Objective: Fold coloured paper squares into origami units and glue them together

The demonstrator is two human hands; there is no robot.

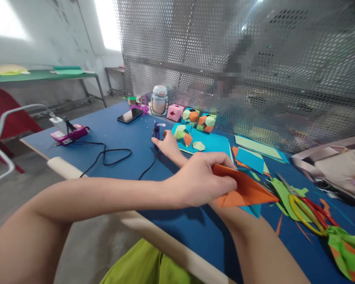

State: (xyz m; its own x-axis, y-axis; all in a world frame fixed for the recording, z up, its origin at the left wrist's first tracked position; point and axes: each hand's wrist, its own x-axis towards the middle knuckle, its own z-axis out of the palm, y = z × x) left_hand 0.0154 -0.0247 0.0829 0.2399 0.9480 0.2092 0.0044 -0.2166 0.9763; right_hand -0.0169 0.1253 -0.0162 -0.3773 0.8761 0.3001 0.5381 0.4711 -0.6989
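Observation:
My left hand (204, 179) is closed on a folded orange paper piece (248, 187), with blue paper (254, 209) showing beneath it. My right arm crosses under the left one, and my right hand (171, 146) reaches across the table. Its thumb lies against a small purple glue gun (156, 132) standing upright with a black cord, and the other fingers curl behind, partly hidden. To the right of it, a patterned ball of green, orange and blue paper (183, 136) rests on blue sheets (214, 140), beside a pale green paper hexagon (198, 146).
Behind stand two more paper balls (206, 123), a pink paper box (175, 113) and a bottle (159, 100). A phone (130, 115) and pink power strip (69, 134) lie left. Scissors (307, 215), paper scraps and a bag (337, 165) are right. A perforated metal screen (177, 51) borders the table.

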